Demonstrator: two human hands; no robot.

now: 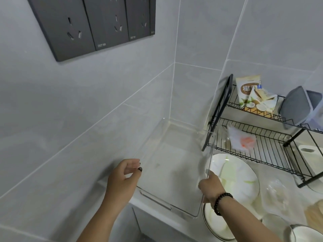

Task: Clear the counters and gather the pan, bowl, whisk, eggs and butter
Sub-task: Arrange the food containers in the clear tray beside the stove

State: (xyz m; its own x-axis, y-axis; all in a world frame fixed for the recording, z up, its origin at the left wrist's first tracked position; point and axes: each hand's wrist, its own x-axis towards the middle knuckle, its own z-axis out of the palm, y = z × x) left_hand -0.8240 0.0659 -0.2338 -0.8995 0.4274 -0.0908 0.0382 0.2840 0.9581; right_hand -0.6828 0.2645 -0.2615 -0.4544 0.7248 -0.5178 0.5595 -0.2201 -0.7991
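Observation:
A clear plastic bin [174, 173] stands empty in the corner of the pale counter, against the tiled walls. My left hand [125, 175] pinches its left wall near the rim. My right hand [210, 185], with a dark bead bracelet on the wrist, grips its right wall. To the right of the bin lies a white plate [241, 173] with pale slices on it, partly hidden behind the bin wall and my right arm. None of the pan, whisk, eggs or butter can be made out.
A black two-tier wire rack [258, 144] stands at the right with a coconut-print carton [248, 91], a grey container [298, 107] and a small white-and-orange packet [242, 140]. Clear bags [279, 191] and round dishes [307, 233] crowd the lower right. A dark socket panel [94, 23] hangs on the wall.

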